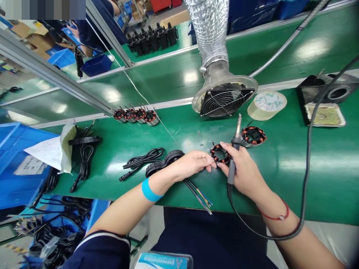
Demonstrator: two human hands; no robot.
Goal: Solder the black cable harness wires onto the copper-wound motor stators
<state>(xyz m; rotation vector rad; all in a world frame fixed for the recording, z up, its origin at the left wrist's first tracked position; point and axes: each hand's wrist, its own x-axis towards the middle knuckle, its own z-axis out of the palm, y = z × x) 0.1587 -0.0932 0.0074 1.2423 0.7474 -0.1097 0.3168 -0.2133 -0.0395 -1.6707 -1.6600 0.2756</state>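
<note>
A motor stator (218, 153) with copper windings is held just above the green bench between my two hands. My right hand (245, 170) grips its right side with thumb and fingers, and a soldering iron (232, 168) lies across the same hand, its tip pointing away from me. At the stator's left edge, my left hand (196, 163) is closed in a pinch; what sits between its fingertips is too small to tell. A second stator (254, 136) stands beyond my right hand. Black round caps with cable (172, 157) lie behind my left hand, coloured wire ends (206, 203) below it.
A fume extractor (223, 101) hangs over the bench's back. Right of it are a tape roll (266, 105) and a soldering iron stand (325, 101). Several stators (136, 116) line the back left. The iron's cord (307, 164) loops round my right arm. Blue bins (19, 164) stand left.
</note>
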